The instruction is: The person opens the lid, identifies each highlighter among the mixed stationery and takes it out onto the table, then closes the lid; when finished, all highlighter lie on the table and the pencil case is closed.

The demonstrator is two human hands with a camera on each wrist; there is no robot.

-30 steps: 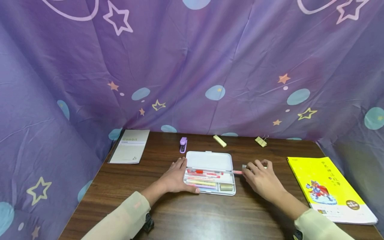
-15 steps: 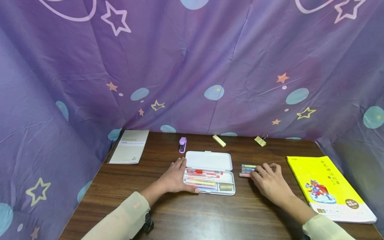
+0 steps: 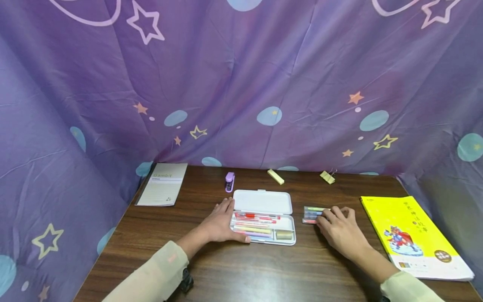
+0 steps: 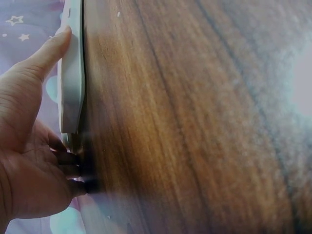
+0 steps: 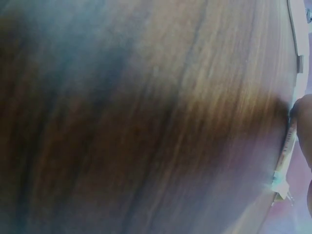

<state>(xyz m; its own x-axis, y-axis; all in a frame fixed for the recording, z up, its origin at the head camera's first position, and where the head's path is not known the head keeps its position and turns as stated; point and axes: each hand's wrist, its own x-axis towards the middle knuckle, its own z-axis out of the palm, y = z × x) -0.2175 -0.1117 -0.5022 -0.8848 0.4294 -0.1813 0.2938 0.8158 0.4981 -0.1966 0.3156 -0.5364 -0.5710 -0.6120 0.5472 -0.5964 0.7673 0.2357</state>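
Note:
An open white pencil case lies in the middle of the table in the head view. Red-marked pens, pale yellow and lilac sticks and a small olive block lie in it. Against the case's left end rests my left hand, fingers spread and thumb along the front edge; the left wrist view shows the thumb on its side. To the right of the case, my right hand holds several clear-barrelled coloured pens at their right ends. Its fingertips partly hide them.
Along the back stand a purple stapler, a pale yellow bar and a yellow binder clip. A notebook lies at the back left, a yellow book at the right. A purple curtain hangs behind the table.
My right hand has moved right, drawing a red pen away from the case's edge to lie beside the other pens. The left hand has stayed on the case.

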